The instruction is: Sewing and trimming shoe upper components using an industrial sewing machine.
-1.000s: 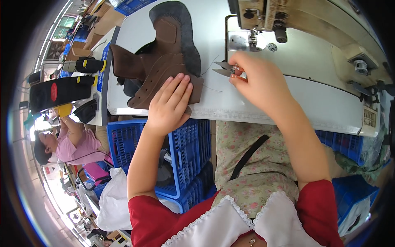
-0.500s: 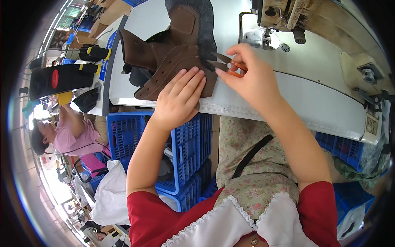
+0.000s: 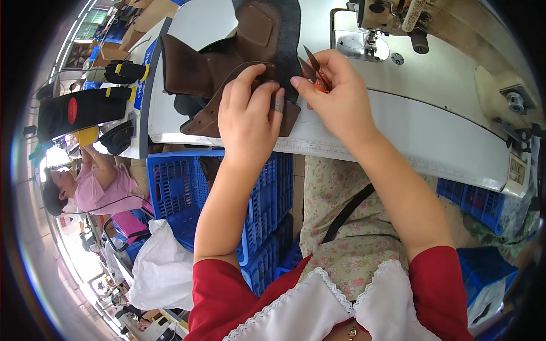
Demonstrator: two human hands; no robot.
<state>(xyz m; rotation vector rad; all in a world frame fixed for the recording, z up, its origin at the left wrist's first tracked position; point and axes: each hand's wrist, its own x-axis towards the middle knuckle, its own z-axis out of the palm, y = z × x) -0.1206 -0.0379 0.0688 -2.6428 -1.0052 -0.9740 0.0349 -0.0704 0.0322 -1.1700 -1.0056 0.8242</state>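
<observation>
A brown leather boot upper (image 3: pixel 256 31) with a dark lining edge lies on the white sewing table. My left hand (image 3: pixel 249 111) is over its lower part, fingers curled and pinching the leather near a row of holes. One finger wears a grey band. My right hand (image 3: pixel 341 94) holds small scissors (image 3: pixel 310 65) with orange handles tucked in the palm, dark blades pointing up and away. Its thumb and fingertips are beside the upper's dark edge; whether they touch it is hard to tell.
A sewing machine (image 3: pixel 392 25) stands at the back right, its needle plate beyond my right hand. Blue plastic crates (image 3: pixel 182 182) are below the table at left, with a white bag (image 3: pixel 162 267) near them. A person in pink (image 3: pixel 105 187) works at far left.
My left hand has gone from lying flat on the leather to curled fingers pinching it. In my right hand the scissors have turned upward, their blades away from the leather edge.
</observation>
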